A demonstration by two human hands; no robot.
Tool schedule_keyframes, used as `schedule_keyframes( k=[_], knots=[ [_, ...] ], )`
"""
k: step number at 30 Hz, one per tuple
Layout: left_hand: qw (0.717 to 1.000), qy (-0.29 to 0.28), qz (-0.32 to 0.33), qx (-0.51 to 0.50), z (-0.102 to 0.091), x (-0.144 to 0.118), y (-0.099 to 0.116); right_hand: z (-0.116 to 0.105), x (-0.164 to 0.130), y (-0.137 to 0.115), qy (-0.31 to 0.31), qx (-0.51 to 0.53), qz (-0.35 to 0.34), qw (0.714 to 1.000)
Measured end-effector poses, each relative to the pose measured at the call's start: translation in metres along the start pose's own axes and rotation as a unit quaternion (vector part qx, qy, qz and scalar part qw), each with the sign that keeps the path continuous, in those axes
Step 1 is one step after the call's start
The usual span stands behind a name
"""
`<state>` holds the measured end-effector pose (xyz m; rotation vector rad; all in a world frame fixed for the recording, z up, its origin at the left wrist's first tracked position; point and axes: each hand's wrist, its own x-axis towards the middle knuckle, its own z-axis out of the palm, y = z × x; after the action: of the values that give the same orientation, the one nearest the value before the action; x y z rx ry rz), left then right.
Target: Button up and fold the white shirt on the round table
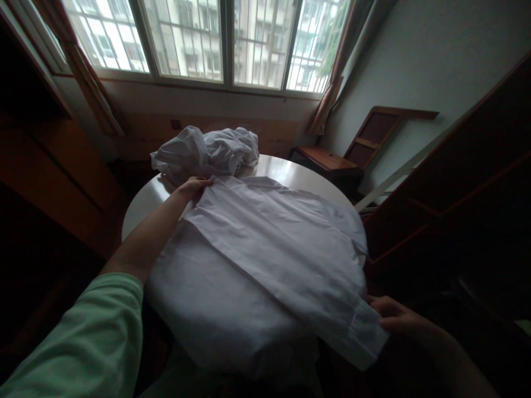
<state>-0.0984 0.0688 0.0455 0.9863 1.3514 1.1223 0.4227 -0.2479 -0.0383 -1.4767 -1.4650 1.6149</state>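
A white long-sleeved shirt (pixel 265 243) lies spread over a round table, with part of it hanging over the near edge. One sleeve runs diagonally across it down to the cuff at the lower right. At the upper left, my left hand (pixel 196 187) pinches the cloth near the shoulder end of that sleeve. My right hand (pixel 390 314) grips the sleeve by its cuff, off the table's right side; its thumb lies on top and some fingers are hidden beneath. Just beyond my left hand sits a crumpled heap of white clothes (pixel 207 148).
The round white table (pixel 143 213) shows its rim at the left and back. A wooden chair (pixel 327 159) stands behind it to the right, near the wall. Wooden cabinets (pixel 45 166) flank the left side, and a dark wooden panel (pixel 448 182) leans in from the right. Barred windows (pixel 186 38) are at the back.
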Motion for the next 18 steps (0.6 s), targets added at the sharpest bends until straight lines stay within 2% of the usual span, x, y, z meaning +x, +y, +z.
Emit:
schedule_keyframes(
  k=[2,4,10,14,18],
  knots=[
    [1.0,0.01,0.011,0.006,0.0,0.001,-0.001,0.001,0.0,0.004,0.075,-0.039,0.06,0.995],
    [1.0,0.003,0.011,0.004,-0.001,0.002,-0.002,0.0,0.001,0.005,0.107,-0.062,0.084,0.989],
    [0.999,-0.01,0.008,0.03,-0.005,0.005,-0.004,0.002,0.01,0.001,0.122,-0.083,0.078,0.986],
    [0.997,0.0,0.017,0.071,0.002,0.002,-0.001,0.007,0.009,-0.003,0.154,-0.086,0.068,0.982],
    [0.994,0.038,0.054,0.092,0.011,-0.006,0.003,0.011,0.009,-0.013,0.092,-0.041,0.052,0.994]
  ],
)
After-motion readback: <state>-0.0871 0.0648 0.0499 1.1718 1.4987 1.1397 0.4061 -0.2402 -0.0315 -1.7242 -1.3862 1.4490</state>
